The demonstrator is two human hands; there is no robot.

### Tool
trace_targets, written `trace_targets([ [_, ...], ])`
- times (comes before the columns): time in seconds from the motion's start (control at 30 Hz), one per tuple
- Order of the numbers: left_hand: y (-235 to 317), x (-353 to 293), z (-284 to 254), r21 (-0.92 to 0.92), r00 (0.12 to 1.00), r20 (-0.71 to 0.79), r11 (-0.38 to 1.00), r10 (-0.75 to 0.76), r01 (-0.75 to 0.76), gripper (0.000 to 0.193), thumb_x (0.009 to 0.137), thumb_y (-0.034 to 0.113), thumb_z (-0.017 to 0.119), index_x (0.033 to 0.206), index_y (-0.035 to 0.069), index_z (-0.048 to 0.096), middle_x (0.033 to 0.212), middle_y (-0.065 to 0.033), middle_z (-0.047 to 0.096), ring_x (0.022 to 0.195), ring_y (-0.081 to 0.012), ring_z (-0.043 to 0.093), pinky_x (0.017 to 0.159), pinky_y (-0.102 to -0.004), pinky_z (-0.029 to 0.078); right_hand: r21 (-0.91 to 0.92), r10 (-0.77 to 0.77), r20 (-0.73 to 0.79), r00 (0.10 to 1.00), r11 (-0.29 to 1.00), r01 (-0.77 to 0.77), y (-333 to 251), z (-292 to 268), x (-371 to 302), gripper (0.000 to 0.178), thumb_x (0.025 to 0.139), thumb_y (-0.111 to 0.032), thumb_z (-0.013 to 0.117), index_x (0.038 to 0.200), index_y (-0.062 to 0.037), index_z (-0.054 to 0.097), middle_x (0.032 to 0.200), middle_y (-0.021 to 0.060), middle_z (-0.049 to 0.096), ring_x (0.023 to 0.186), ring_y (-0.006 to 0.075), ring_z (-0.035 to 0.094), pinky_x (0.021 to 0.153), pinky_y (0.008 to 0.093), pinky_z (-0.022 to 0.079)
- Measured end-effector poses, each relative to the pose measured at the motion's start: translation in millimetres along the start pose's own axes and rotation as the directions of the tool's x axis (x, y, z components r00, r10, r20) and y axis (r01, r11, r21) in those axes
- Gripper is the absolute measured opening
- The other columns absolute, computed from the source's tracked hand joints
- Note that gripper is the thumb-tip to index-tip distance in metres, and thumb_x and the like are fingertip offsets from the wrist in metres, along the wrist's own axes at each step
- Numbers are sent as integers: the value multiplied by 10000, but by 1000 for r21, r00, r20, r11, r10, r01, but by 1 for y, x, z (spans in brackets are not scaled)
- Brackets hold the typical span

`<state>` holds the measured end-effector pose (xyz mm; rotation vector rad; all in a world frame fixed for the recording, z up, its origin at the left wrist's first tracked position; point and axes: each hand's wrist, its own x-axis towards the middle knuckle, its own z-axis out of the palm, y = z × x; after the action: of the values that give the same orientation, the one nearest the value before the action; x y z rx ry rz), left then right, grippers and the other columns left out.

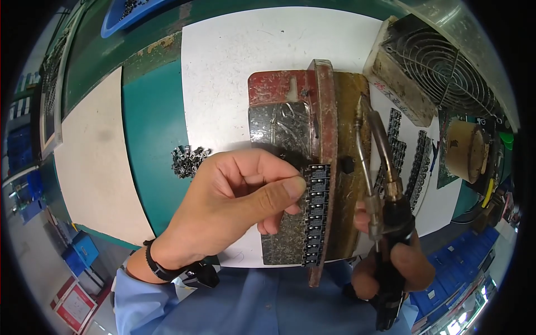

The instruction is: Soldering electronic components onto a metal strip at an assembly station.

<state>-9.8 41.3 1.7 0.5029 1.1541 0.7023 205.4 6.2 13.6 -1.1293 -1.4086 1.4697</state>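
Note:
My left hand (234, 204) is closed, thumb and forefinger pressed together at the left edge of a row of small black components (317, 218). Whatever lies between the fingertips, if anything, is too small to make out. The row runs along a worn red-brown bar (325, 123) on a fixture with a scratched dark plate (279, 125). In my right hand (410, 262) is a soldering iron (395, 215) with a thin metal solder-feed tube alongside. Its tip points away from me, above the fixture's brown right side (347, 223), apart from the components.
Left of the fixture is a pile of small metal-and-black parts (188, 162) on a green mat (153, 123). Finished-looking black strips (416, 173) lie to the right, near a fan with a round wire guard (446, 67) and a tape roll (464, 151). A blue tray (114, 22) stands far left.

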Motion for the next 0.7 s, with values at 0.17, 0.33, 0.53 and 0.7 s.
trace_targets([
  [0.17,3,4,3,-19,997,65,999,-44,45,102,823,79,611,824,-16,574,674,-88,621,455,-81,508,419,-185,388,179,272,-12,962,947,-265,-8,-2,17,676,708,-247,678,1217,-42,284,1105,154,481,683,284,637,597,329,534],
  [0.33,3,1,0,6,999,45,1000,-28,28,103,820,72,610,843,-24,577,678,-92,623,459,-84,512,417,-188,392,356,506,62,860,794,-493,-18,-36,-19,746,709,-252,662,1278,-31,233,1192,145,436,656,273,636,575,307,535],
  [0.53,2,2,-1,5,999,52,1000,-15,15,104,816,66,608,849,-28,578,677,-95,623,457,-86,511,421,-190,399,518,725,165,668,513,-685,-31,-13,0,830,711,-259,642,1350,-17,171,1297,133,382,625,259,635,549,281,536],
  [0.7,2,3,-1,27,996,88,999,-28,26,114,836,83,600,885,-20,597,710,-65,627,510,-62,521,464,-177,420,613,676,222,703,464,-639,-31,-15,-2,753,749,-245,609,1337,-7,202,1209,173,431,633,265,631,541,271,530],
])
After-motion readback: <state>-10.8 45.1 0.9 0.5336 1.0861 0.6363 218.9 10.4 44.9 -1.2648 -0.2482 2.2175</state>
